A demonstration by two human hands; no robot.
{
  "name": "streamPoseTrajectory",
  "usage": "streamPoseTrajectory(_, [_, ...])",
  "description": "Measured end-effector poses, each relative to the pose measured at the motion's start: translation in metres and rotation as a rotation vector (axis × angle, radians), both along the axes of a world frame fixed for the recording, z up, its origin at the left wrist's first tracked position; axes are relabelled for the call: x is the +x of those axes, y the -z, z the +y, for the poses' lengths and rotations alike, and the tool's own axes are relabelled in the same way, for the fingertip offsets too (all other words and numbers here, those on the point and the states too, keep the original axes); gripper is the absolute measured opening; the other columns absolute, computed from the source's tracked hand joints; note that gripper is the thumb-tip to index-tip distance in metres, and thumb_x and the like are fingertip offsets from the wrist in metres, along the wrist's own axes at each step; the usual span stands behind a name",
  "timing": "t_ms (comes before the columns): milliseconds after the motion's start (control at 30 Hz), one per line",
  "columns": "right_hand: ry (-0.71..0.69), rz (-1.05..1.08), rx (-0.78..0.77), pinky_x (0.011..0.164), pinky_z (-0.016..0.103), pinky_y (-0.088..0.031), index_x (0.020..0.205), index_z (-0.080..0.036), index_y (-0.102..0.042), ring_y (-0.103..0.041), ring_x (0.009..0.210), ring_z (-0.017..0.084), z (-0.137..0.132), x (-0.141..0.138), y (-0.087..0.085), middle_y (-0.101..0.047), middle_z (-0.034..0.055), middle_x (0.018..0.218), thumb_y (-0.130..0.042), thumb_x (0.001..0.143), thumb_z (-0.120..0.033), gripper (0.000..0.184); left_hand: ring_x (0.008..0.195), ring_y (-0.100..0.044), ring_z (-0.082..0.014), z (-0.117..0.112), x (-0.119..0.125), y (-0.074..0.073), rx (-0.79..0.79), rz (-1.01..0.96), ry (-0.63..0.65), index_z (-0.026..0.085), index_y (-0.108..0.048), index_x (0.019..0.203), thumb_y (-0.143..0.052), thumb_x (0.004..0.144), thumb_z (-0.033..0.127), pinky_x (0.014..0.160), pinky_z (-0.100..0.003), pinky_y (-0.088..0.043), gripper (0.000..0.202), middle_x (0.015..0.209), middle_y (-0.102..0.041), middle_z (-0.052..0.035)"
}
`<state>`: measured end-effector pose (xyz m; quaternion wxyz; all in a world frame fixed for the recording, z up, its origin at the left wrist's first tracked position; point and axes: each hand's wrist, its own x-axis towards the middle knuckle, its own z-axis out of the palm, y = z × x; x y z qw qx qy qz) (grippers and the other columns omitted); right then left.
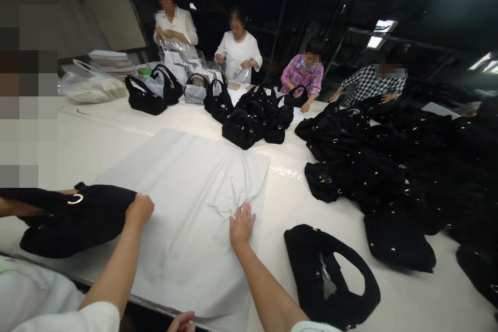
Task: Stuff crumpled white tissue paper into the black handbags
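A large thin pale-grey sheet, maybe wrapping paper, lies over the table in front of me, creased near its right side. On those creases my right hand rests palm down, fingers spread. My left hand is only partly in view at the bottom, by the sheet's near edge; its visible fingers look extended, holding nothing I can see. To the right of my right arm lies a black handbag with a looped handle and clear plastic inside. At left, a co-worker's hands hold another black handbag over the sheet.
A big heap of black handbags covers the table's right side. More bags stand mid-table. Several co-workers work along the far side. A plastic bag and a paper stack sit at far left. The co-worker's arm is close on my left.
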<state>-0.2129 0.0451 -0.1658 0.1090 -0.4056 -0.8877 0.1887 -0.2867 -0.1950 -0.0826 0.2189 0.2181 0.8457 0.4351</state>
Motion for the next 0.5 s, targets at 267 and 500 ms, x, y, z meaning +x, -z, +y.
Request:
streamPoseTrajectory(267, [0.046, 0.282, -0.239, 0.1, 0.044, -0.041, 0.11, -0.015, -0.072, -0.048, 0.121, 0.033, 0.011, 0.047, -0.012, -0.047, 0.0101, 0.144, -0.039, 0.088, -0.042, 0.048, 0.071, -0.067, -0.022, -0.018, 0.098, 0.063, 0.078, -0.064, -0.341, 0.025, -0.068, 0.086, -0.055, 0.071, 0.055, 0.07, -0.033, -0.056, 0.036, 0.073, -0.069, -0.0035])
streamPoseTrajectory(500, [0.24, 0.334, -0.564, 0.104, 0.04, -0.043, 0.089, -0.015, -0.075, -0.054, 0.12, 0.037, 0.094, 0.168, 0.0, -0.056, 0.0156, 0.133, -0.06, 0.059, -0.066, 0.061, 0.101, -0.063, -0.0239, -0.007, -0.069, 0.04, -0.007, 0.336, -0.361, 0.017, -0.061, 0.108, -0.045, 0.084, 0.047, 0.093, -0.036, -0.051, 0.041, 0.109, -0.065, -0.0115])
